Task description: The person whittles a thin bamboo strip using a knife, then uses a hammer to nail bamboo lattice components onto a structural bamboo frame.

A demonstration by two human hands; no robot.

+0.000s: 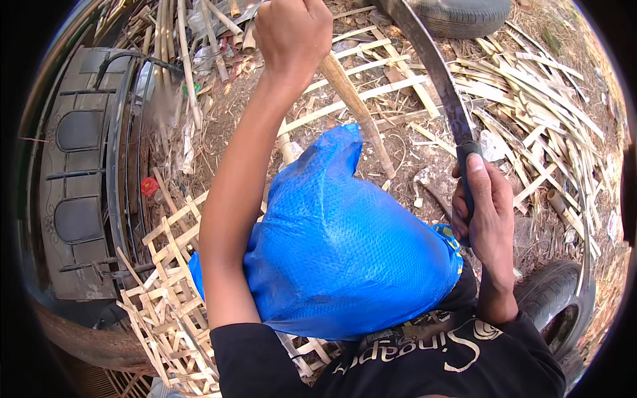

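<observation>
My left hand point(292, 36) is closed in a fist at the top of the view, round a bamboo stick point(352, 96). The stick slants down to the right from the fist, past the far edge of a blue woven plastic sheet point(338, 245) spread over my lap. On the right, my right hand point(488, 205) grips the dark handle of a machete point(438, 73), thumb along the handle. Its long, slightly curved blade points up and away, apart from the stick, and its tip is cut off by the top edge.
Split bamboo strips point(531, 113) lie heaped at the right. Woven bamboo lattice point(166, 318) lies at the lower left, beside a grey metal panel point(76, 172). One tyre point(458, 20) rests at the far side, another tyre point(557, 298) near my right elbow. Bamboo poles point(186, 60) lie at the far left.
</observation>
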